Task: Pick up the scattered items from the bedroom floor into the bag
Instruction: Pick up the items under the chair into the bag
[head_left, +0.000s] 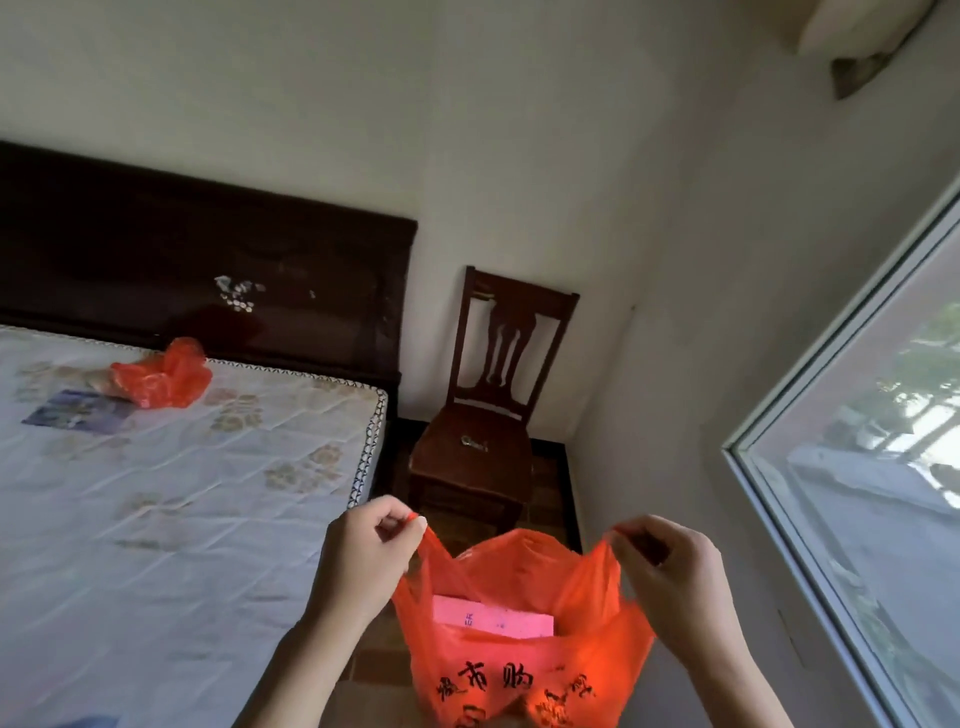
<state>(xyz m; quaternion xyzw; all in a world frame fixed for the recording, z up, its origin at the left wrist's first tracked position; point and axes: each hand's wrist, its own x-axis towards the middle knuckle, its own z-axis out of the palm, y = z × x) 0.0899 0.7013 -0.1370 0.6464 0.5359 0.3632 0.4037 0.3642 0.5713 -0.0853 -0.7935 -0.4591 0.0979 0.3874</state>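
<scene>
An orange plastic bag (524, 654) with dark printed characters hangs in front of me, its mouth pulled wide. My left hand (363, 561) pinches the left handle and my right hand (670, 582) pinches the right handle. Inside the bag a pink flat box or card (491, 617) shows near the top. The floor below the bag is mostly hidden.
A bare mattress (171, 493) with a dark headboard (208, 270) fills the left; a second crumpled orange bag (163, 374) and a bluish card (78, 410) lie on it. A dark wooden chair (483, 415) stands in the corner. A window (872, 447) runs along the right.
</scene>
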